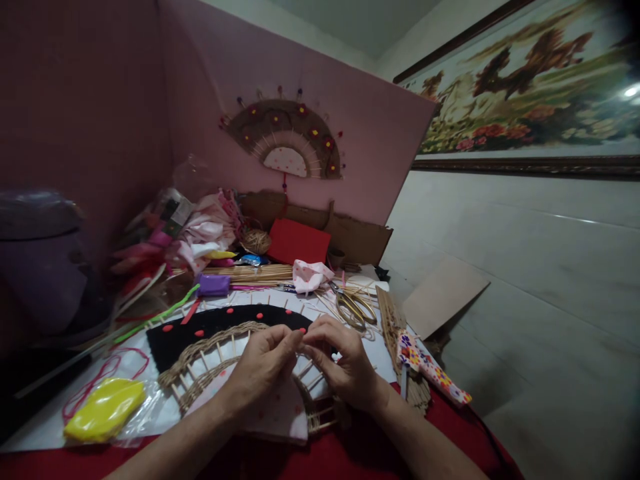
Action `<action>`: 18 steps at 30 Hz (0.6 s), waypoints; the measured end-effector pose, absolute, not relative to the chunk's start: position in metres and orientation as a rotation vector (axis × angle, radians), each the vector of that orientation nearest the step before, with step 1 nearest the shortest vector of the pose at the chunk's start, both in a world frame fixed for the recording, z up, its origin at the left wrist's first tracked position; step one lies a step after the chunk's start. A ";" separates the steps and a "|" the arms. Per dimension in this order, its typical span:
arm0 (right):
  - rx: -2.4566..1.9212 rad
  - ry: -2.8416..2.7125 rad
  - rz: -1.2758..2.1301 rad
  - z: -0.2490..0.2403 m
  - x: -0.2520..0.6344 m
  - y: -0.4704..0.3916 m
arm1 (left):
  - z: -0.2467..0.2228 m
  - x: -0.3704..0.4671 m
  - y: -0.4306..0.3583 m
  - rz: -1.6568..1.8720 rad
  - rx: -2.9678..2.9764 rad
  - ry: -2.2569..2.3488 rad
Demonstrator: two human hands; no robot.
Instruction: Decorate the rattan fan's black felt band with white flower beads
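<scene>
A half-made fan (210, 330) lies on white paper, with a black band along its arc, braided cord, thin sticks and a pale spotted cloth (280, 410) at its centre. Several red dots sit on the black band. Above the fan, my left hand (267, 363) and my right hand (343, 360) meet, both with fingers pinched together. A small red piece (303, 331) shows right at their fingertips; whether it is between the fingers or on the band behind, I cannot tell. My hands hide the fan's right part.
Gold-handled scissors (354, 308) and thin sticks lie behind my right hand. A yellow packet (105, 408) is at front left, a purple packet (214, 285) farther back. A folded fan with flowered cloth (433, 370) lies right. A finished fan (290, 137) hangs on the pink board.
</scene>
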State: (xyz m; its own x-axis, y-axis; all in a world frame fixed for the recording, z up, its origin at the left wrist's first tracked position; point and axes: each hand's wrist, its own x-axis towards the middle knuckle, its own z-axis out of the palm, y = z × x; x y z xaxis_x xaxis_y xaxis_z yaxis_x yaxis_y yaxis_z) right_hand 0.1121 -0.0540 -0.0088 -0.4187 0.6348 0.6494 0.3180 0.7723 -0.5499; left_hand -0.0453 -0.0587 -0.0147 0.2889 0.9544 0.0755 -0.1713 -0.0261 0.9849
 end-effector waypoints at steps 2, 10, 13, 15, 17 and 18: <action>-0.711 -2.025 0.415 -0.009 0.113 -0.054 | -0.015 -0.046 -0.058 1.076 1.238 0.861; -0.715 -2.023 0.378 -0.011 0.114 -0.052 | -0.007 -0.046 -0.061 1.082 1.144 0.872; -0.712 -2.020 0.373 -0.011 0.114 -0.052 | -0.007 -0.046 -0.061 1.054 1.148 0.868; -0.717 -2.032 0.382 -0.011 0.114 -0.052 | -0.009 -0.047 -0.061 1.057 1.145 0.848; -0.718 -2.031 0.386 -0.011 0.114 -0.052 | -0.011 -0.048 -0.060 1.061 1.138 0.830; -0.713 -2.022 0.384 -0.011 0.114 -0.052 | -0.011 -0.049 -0.060 1.057 1.134 0.829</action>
State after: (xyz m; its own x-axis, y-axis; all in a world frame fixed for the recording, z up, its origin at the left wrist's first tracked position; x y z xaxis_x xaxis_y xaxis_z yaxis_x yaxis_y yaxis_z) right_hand 0.1143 -0.0522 -0.0108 -0.4022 0.6221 0.6717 0.3326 0.7828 -0.5259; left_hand -0.0488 -0.0600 -0.0109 0.3073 0.9516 -0.0033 -0.2302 0.0777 0.9700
